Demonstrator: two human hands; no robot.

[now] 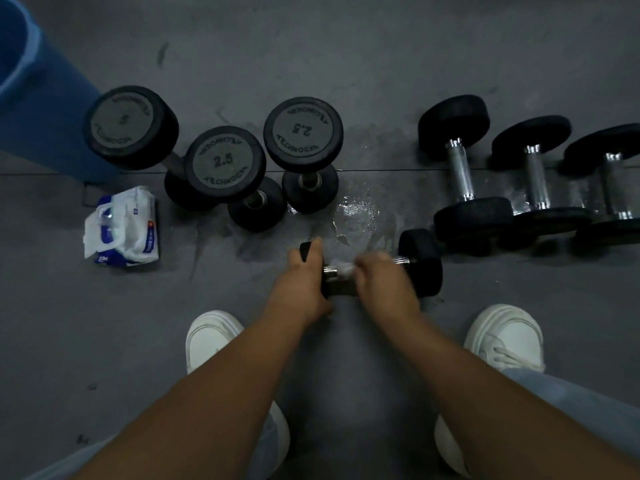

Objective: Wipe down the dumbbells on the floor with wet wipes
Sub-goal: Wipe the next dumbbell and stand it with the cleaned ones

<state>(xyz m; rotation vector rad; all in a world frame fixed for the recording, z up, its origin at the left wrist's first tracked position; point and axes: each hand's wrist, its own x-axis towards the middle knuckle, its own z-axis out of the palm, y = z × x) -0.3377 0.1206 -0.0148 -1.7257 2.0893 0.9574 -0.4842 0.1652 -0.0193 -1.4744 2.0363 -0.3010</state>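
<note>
While left hand [304,271] grips one head of the small dumbbell [420,268], right hand [381,277] clutches a wet wipe [343,270] on its chrome handle [330,271]; best wrap fully, twist along.

Wipes pack [122,227] left of upright dumbbells [225,164]

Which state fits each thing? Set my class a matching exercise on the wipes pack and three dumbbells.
1 wipes pack
2 dumbbell marked 2.5
3 dumbbell in right row
4 small dumbbell

A standing on end
B left hand grips its head, right hand holds wipe on its handle
C lying untouched on its side
D lying beside blue bin

Pairs: 1-D, 2-A, 3-C, 4-B
</note>
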